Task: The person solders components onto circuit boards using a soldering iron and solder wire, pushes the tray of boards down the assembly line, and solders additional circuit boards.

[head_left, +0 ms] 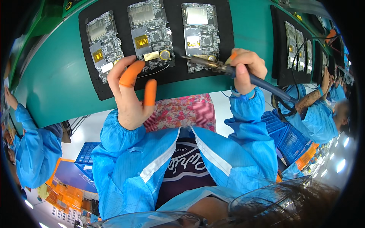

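Blue-handled soldering iron (243, 76) in R hand (247, 66), tip @ right circuit board (199, 36).

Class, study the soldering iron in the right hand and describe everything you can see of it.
The soldering iron has a dark blue handle, a metal barrel and a brownish tip. The right hand grips it like a pen, lying nearly level, tip pointing left. The tip rests at the lower edge of the right circuit board on the black mat. A dark cord trails right from the handle.
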